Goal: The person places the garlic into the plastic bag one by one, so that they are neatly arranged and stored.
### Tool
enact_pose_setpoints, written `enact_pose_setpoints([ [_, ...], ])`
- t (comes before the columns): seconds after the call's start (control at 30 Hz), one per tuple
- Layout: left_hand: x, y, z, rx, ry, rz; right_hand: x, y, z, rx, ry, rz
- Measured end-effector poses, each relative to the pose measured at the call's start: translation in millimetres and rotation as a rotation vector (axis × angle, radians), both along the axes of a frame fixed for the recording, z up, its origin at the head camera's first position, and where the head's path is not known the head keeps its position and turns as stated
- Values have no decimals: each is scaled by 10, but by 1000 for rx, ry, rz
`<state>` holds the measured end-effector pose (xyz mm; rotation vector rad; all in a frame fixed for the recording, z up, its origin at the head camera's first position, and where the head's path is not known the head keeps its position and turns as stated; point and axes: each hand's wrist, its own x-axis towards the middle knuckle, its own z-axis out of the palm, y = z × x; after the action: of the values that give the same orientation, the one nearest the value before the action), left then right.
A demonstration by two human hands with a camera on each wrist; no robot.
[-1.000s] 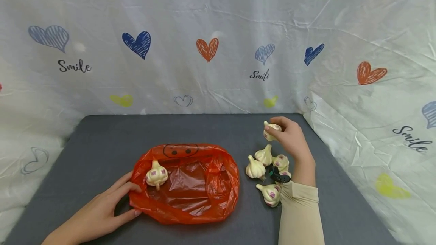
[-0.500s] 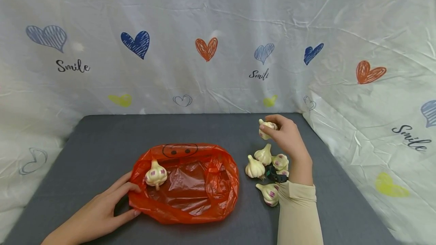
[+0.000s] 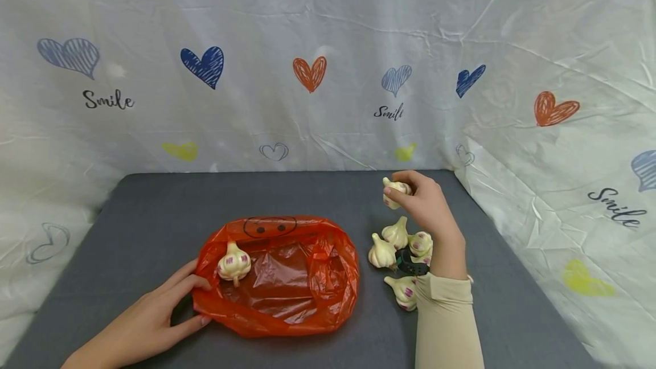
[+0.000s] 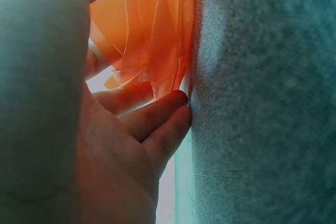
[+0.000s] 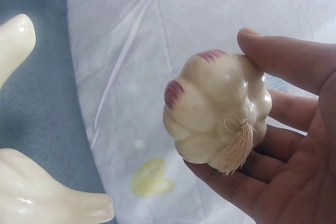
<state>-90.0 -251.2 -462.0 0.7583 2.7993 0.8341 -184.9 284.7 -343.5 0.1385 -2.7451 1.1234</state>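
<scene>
My right hand (image 3: 427,204) holds a garlic bulb (image 3: 394,193) above the far right of the table. In the right wrist view this bulb (image 5: 215,108) is cream with purple streaks and a tuft of roots, between the thumb and curled fingers. On the near left, my left hand (image 3: 148,320) grips the left side of a red plastic bag (image 3: 251,323), whose wide mouth faces up. Close up, the left fingers (image 4: 152,124) lie against the orange-looking bag (image 4: 157,30). Inside the bag's left part rests another garlic bulb (image 3: 234,263).
Several garlic bulbs (image 3: 396,233) lie on the dark grey table (image 3: 287,192) at right, some partly hidden by the right wrist and its black strap (image 3: 411,263). A white curtain (image 3: 246,27) printed with hearts hangs behind and around the table.
My right hand has moved slightly left with the garlic bulb in it. The left hand and the bag have stayed where they were.
</scene>
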Motion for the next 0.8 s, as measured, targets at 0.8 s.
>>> enact_pose_setpoints([
  [0.8, 3, -2, 5, -7, 9, 9, 8, -242, 57, 11, -22, 55],
])
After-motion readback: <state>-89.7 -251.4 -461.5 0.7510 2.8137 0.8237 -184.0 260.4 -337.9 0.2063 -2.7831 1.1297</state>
